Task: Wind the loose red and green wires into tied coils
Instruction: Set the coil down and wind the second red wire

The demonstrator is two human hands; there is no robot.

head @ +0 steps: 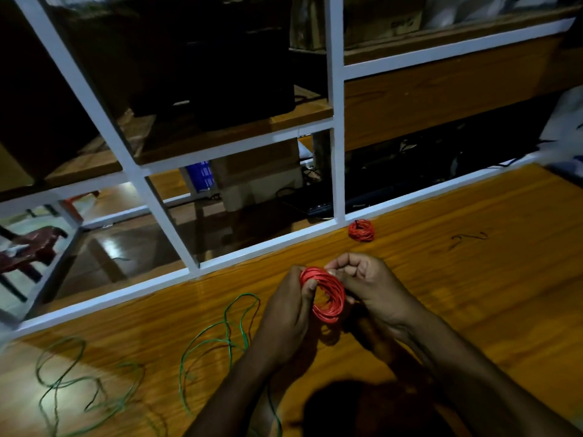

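From my remote seat, the left hand (pixel 285 313) covers the near-left arc of the red coil (pixel 325 294), and the right hand's fingers (pixel 342 266) mask its top edge. Green wire (pixel 220 342) runs off the bottom edge, its left loops smeared by blur. Small dark scraps (pixel 468 238) on the counter (pixel 473 294) stay too faint to identify.

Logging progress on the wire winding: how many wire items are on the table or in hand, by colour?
Red coils: 2, one held in both hands, one tied coil lying by the white frame.
Green loose wire: 1 tangle; strand count unclear.
Dark tie pieces: 1.
Total: 4
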